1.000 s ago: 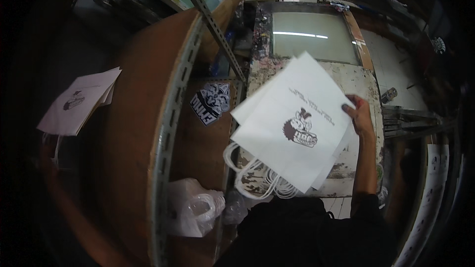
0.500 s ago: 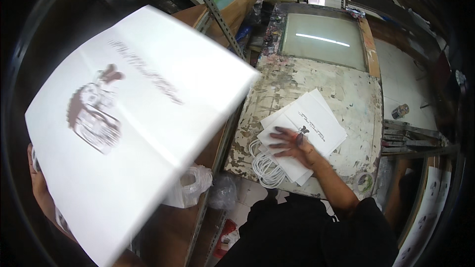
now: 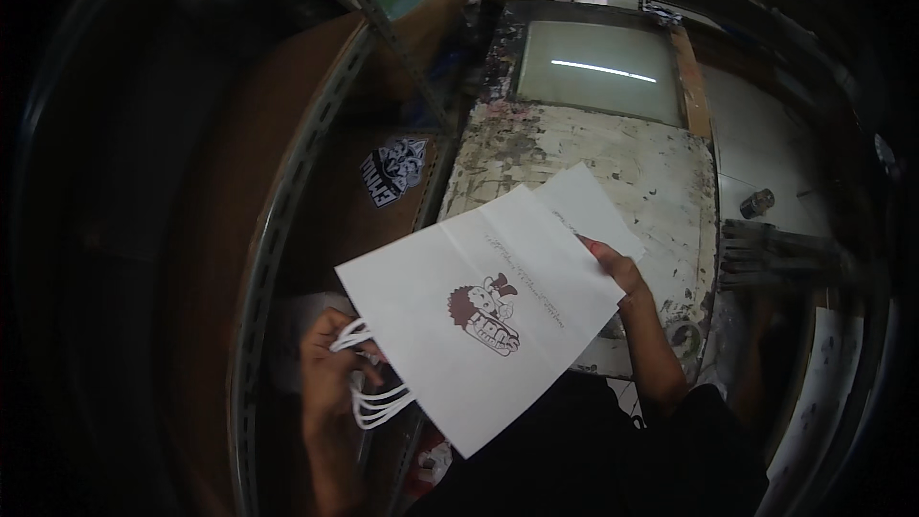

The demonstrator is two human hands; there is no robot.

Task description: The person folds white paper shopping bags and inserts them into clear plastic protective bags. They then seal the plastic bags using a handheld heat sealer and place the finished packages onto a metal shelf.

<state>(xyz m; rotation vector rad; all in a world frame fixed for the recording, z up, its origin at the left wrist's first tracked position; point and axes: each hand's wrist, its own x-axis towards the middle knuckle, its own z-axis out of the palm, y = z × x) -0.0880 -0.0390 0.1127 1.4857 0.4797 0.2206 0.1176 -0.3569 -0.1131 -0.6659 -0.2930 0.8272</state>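
Note:
A flat white paper bag [image 3: 431,273], printed with a brown cartoon figure and a line of script, lies tilted across the near part of the table. Several white rope handles [image 3: 385,407] stick out at its left end, so more than one bag seems to be layered there. My left hand [image 3: 330,364] has its fingers closed around these handles. At the far right edge my right hand [image 3: 617,268] pinches the bag, thumb on top and fingers hidden beneath. Other white paper [image 3: 593,199] shows from under the bag at the far side.
The paint-stained table [image 3: 517,153] carries a framed glass panel [image 3: 598,77] at its far end. A metal-framed shelf [image 3: 297,201] stands on the left, with a black-and-white sticker [image 3: 395,170] on its board. A jar [image 3: 757,203] stands on the floor at right.
The large white bag has come down from the left over the table. My right hand, which was spread on the stack, now grips the bag's edge. My left hand has moved right, holding the handles.

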